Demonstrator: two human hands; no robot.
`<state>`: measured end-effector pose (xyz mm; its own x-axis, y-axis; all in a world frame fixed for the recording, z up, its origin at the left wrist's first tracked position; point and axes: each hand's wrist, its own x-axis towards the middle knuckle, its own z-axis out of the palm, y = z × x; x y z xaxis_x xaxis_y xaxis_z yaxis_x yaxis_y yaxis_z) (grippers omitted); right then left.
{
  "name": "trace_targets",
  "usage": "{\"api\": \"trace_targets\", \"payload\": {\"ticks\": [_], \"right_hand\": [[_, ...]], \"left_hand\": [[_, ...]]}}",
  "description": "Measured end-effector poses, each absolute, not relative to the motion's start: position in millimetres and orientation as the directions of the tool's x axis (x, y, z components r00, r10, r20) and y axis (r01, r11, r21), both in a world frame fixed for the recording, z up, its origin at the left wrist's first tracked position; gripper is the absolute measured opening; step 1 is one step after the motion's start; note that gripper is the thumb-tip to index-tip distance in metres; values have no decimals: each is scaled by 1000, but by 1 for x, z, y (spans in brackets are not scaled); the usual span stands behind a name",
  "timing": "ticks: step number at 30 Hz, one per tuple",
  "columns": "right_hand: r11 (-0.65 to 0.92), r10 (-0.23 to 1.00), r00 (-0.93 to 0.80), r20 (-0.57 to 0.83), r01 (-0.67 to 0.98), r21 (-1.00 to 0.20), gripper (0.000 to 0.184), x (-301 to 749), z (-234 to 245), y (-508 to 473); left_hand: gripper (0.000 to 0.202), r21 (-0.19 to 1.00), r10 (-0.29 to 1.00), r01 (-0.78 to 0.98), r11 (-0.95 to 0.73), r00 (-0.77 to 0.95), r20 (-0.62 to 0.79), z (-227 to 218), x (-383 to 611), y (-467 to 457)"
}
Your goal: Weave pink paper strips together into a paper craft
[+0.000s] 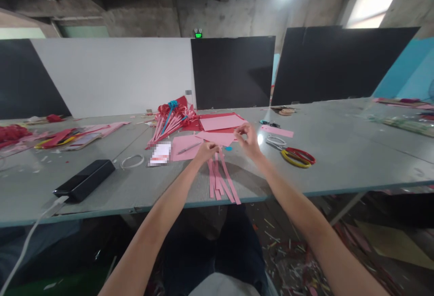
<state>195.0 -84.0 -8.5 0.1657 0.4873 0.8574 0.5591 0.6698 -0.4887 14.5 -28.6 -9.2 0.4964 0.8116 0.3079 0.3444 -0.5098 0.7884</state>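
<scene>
My left hand (205,151) is closed in a pinch on the upper ends of several pink paper strips (221,179), which trail down over the front edge of the grey table (346,160). My right hand (249,140) is raised just to the right, fingers curled and pinched near the edge of a pink paper sheet (217,138); what it holds is too small to make out. Another pink sheet (185,148) with a metal ruler or blade (189,148) on it lies left of my left hand.
Scissors with red and yellow handles (298,156) lie at right by a tape roll (275,141). A black power bank (84,180) with a white cable sits at left. Finished pink and red paper sticks (171,122), red sheets (222,122) and scraps (13,132) lie farther back.
</scene>
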Motion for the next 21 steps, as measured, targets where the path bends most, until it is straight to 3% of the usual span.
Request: {"api": "trace_targets", "payload": {"ticks": [3,8,12,15,18,21], "right_hand": [[590,544,184,819,610,-529,33,220,-16,-73],[374,739,101,666,761,-531,59,260,-47,-52],[296,793,50,607,839,-456,69,276,-62,-44],[204,825,70,560,888,-412,73,277,-59,-45],[101,834,119,538,926,-362,72,273,-51,-50],[77,809,175,561,915,-396,66,272,-45,-55]], "left_hand": [[19,807,808,324,-494,513,288,-12,14,-29],[20,818,800,336,-466,555,228,-17,20,-38],[18,609,732,460,-647,598,326,-24,21,-38],[21,443,718,569,-693,606,343,-29,20,-35],[27,405,737,617,-675,589,331,-29,20,-36],[28,415,757,633,-654,559,339,-26,20,-39]]}}
